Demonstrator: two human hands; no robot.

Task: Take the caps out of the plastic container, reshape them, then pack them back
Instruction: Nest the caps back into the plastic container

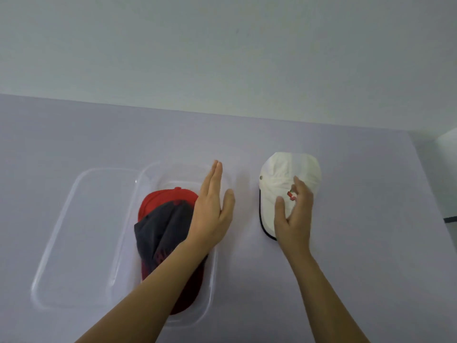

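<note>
White cap: out of the box, crown up on the table, just right of the plastic container, dark-edged brim toward the near side. Above it, right hand: not gripping, fingers loosely bent, thumb spread. Impossible to tell whether touching the cloth.

Inside the container: dark grey cap slumped over red cap, both crumpled and overlapping, red brim toward the container's near wall. Over the container's far right part, left hand: flat, fingers straight and together, thumb apart, holding nothing. Right against the container's left wall, seemingly touching it: clear lid, flat on the table.

Judged as the unpacking stage, with two caps yet to come out and no reshaping visibly finished.

Risks from here:
- Grabbing the grey cap alone could drag the red one along, given the overlap.
- The same pull could tip the light container or slide it toward the lid. Better braced with the other hand.
- Pulling by the crown rather than the brim could deepen the creases instead of clearing them.
- Pressing flat on the white crown right of the container would dent it.
- Easy, too, to misjudge the transparent rim and knock it with a wrist on the way in.
- At packing time, stacking without nesting the crowns might crush the shapes.
</note>
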